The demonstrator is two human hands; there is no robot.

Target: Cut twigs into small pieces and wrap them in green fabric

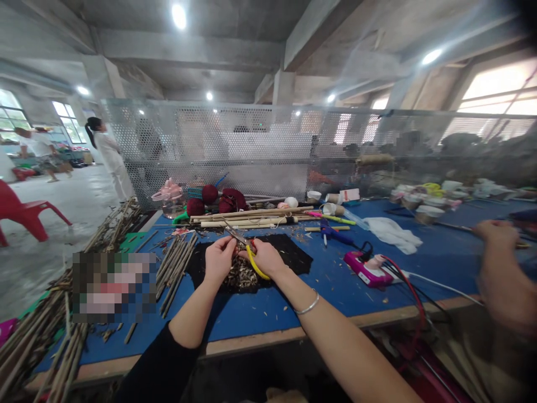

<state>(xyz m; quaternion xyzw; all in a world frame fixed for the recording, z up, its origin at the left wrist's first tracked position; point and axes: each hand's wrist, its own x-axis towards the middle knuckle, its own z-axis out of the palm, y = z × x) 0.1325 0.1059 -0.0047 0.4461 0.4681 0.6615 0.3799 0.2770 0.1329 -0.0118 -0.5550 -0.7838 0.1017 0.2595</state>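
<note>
My right hand (267, 258) is closed round a pair of scissors (259, 267) with yellow handles; their metal blades point up and left. Close beside it, my left hand (220, 259) has its fingers pinched near the blades. What sits in that pinch is too small to make out. Under both hands a heap of small brown chips (247, 275) lies on a black cloth (293, 254), spread over the blue tabletop (268, 313). Left of the cloth lies a row of thin cut sticks (175, 263).
Bamboo rods (251, 218) lie behind the cloth, near a blue glue gun (333, 232). A pink power strip (368, 268) with cords stands to the right. Another person's arm (503, 280) reaches in at far right. Long twigs (46, 313) line the left edge.
</note>
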